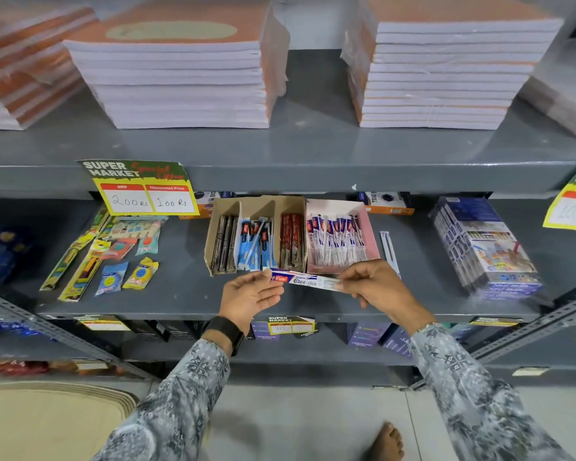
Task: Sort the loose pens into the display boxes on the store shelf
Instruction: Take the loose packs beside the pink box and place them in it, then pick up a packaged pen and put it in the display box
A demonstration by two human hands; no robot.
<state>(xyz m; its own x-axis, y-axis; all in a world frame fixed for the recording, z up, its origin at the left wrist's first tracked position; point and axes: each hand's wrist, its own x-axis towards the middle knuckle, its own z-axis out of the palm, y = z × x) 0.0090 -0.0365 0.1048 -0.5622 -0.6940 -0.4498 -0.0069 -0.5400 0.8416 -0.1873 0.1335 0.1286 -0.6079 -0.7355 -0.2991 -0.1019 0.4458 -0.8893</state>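
Observation:
I hold a wrapped pen packet point(305, 280), white with a red and blue end, level in front of the shelf edge. My left hand point(250, 296) pinches its left end and my right hand point(376, 287) pinches its right end. Just behind it stands a brown cardboard display box point(256, 207) with three compartments of dark, blue and red pens. To its right sits a pink display box point(368, 224) with several matching white and blue packets. A loose pair of white pens point(389, 249) lies on the shelf right of the pink box.
Yellow and blue stationery packs point(103, 257) lie at the shelf's left. A blue boxed pack point(484, 247) stands at the right. A price sign point(140, 188) hangs from the upper shelf, which bears stacks of notebooks point(180, 81). A bare foot point(386, 442) is on the floor.

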